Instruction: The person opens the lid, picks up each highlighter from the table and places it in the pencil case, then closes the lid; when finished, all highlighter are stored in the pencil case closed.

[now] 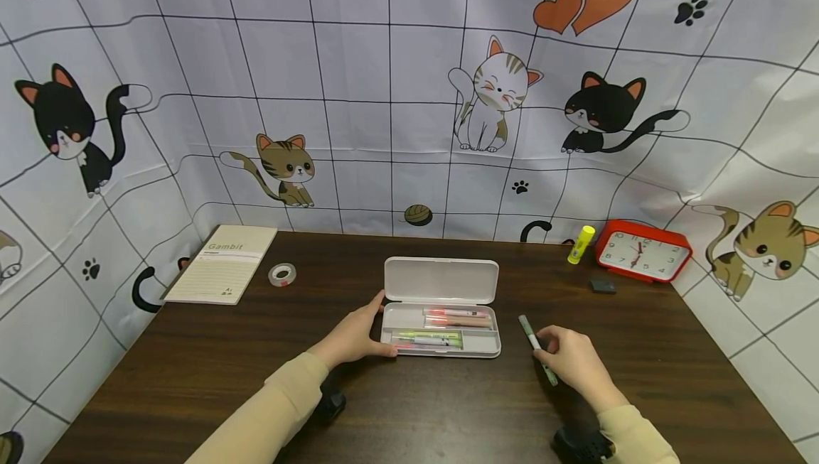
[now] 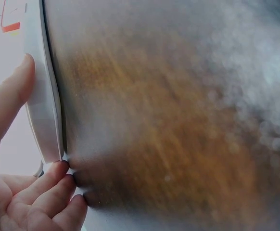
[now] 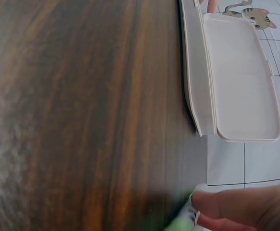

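Note:
An open white pencil case (image 1: 441, 350) lies mid-table with its lid (image 1: 441, 281) folded back. Pink and orange highlighters (image 1: 457, 317) and green ones (image 1: 427, 338) lie in its tray. My left hand (image 1: 358, 332) holds the case's left end, thumb on the far side and fingers at the near corner. The left wrist view shows the thumb (image 2: 10, 101) and fingertips (image 2: 58, 187) against the case edge (image 2: 41, 96). To the right of the case, my right hand (image 1: 569, 361) grips a green pen (image 1: 532, 336) low over the table. In the right wrist view the case (image 3: 197, 72) lies beyond my fingers (image 3: 241, 207) and the blurred pen (image 3: 181, 224).
At the back left lie a notebook (image 1: 224, 263) and a tape roll (image 1: 282, 274). A yellow glue stick (image 1: 581, 244), a red clock (image 1: 642, 251) and a dark eraser (image 1: 602, 285) sit at the back right. Cat-print cloth walls in the table.

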`<state>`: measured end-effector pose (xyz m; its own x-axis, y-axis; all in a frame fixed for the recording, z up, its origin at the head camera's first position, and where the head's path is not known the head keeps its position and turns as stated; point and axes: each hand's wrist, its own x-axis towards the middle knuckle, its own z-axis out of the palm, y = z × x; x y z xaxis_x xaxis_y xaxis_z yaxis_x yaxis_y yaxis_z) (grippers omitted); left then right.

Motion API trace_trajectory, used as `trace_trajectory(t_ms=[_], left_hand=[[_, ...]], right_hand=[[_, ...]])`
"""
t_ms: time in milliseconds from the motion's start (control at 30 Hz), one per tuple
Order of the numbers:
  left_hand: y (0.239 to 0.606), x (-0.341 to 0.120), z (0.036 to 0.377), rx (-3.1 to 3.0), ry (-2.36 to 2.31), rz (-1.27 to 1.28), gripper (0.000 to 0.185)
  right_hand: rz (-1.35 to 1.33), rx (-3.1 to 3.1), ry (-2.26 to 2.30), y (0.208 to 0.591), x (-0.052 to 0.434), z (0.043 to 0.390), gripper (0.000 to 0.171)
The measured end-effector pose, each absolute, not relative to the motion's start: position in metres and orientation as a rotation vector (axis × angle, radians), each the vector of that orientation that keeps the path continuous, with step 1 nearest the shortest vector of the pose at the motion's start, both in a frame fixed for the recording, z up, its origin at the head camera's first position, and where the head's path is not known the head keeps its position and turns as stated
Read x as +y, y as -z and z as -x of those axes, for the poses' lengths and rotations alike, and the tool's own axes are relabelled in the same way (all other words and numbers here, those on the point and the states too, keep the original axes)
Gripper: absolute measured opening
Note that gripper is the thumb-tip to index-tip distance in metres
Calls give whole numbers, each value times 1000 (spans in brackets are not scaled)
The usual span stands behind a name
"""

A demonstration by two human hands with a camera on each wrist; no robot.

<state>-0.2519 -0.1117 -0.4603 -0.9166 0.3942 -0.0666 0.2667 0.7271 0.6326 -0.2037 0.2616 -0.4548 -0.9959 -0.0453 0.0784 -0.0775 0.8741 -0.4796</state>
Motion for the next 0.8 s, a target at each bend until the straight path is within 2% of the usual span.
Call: trace_trajectory(t_ms=[433,800], left_hand=[[459,-112,252,2730,-959,-522,111],[462,-113,252,2728,-962,-545,113]], right_hand=[[-13,-2994,-784,452,262,202,9],[-4,-2944,-753,449,259,202,8]])
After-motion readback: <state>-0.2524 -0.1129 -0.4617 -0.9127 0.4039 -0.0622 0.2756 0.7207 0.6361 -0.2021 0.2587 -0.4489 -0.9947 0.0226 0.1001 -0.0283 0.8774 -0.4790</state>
